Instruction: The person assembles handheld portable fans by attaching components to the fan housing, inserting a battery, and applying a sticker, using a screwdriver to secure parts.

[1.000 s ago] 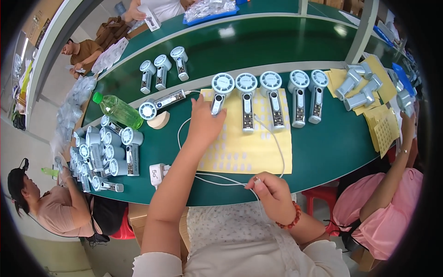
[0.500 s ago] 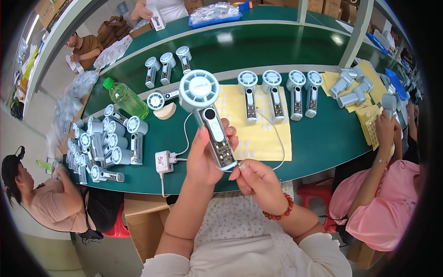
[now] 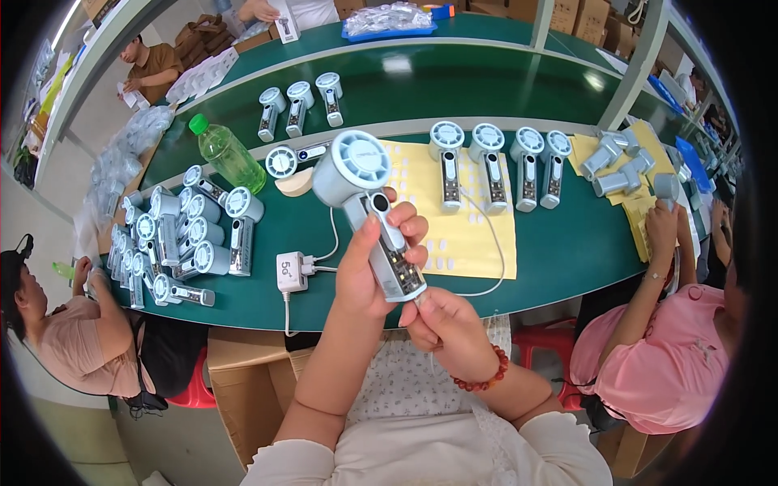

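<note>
My left hand (image 3: 369, 271) is wrapped round the handle of a light blue handheld fan (image 3: 361, 162), its round grille tilted up and left. Circuit parts show through the handle's clear lower section. At the handle's bottom end, the fingers of my right hand (image 3: 446, 324) are pinched together; whatever small thing they hold is mostly hidden. A white cable (image 3: 496, 243) curves from near my hands to a standing fan (image 3: 450, 166) on a yellow sheet (image 3: 478, 251). Left of my forearm, a white charger (image 3: 290, 272) has cables plugged into it.
Several fans (image 3: 194, 235) crowd the table's left, beside a green bottle (image 3: 227, 154). More fans (image 3: 527, 166) stand at right and along the back. A beige half-round piece (image 3: 293, 183) lies behind the charger. Co-workers sit at both sides; a metal post (image 3: 636, 65) rises at back right.
My left hand has turned the fan, so its grille and handle now face more to the right. My right hand stays pinched at its bottom end. The whole view has shifted slightly.
</note>
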`<control>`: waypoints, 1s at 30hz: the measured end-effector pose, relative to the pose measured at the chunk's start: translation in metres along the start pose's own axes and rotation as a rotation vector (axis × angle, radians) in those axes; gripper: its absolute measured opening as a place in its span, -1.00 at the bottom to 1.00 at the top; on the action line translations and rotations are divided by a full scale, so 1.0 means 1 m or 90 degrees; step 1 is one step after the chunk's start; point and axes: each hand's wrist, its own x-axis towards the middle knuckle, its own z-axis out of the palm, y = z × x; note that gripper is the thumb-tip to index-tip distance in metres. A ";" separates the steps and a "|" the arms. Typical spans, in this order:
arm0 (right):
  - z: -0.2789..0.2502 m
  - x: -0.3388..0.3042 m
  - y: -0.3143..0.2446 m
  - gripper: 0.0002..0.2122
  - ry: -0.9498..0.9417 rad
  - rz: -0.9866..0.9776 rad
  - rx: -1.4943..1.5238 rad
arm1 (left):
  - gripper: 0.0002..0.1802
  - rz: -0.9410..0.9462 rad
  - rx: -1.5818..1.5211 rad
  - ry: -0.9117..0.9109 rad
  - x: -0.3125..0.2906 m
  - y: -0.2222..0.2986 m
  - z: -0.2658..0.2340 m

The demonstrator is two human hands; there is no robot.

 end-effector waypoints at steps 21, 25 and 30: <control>0.003 -0.006 0.009 -0.71 -0.005 0.001 -0.081 | -0.50 -0.118 0.014 -0.192 0.001 0.004 -0.017; -0.005 0.001 0.005 -0.73 0.078 -0.023 -0.138 | -0.45 -0.059 0.321 -0.085 0.014 0.006 -0.019; -0.027 0.022 -0.007 -0.78 0.182 -0.107 -0.253 | -0.45 -0.016 0.728 0.209 0.023 -0.002 -0.007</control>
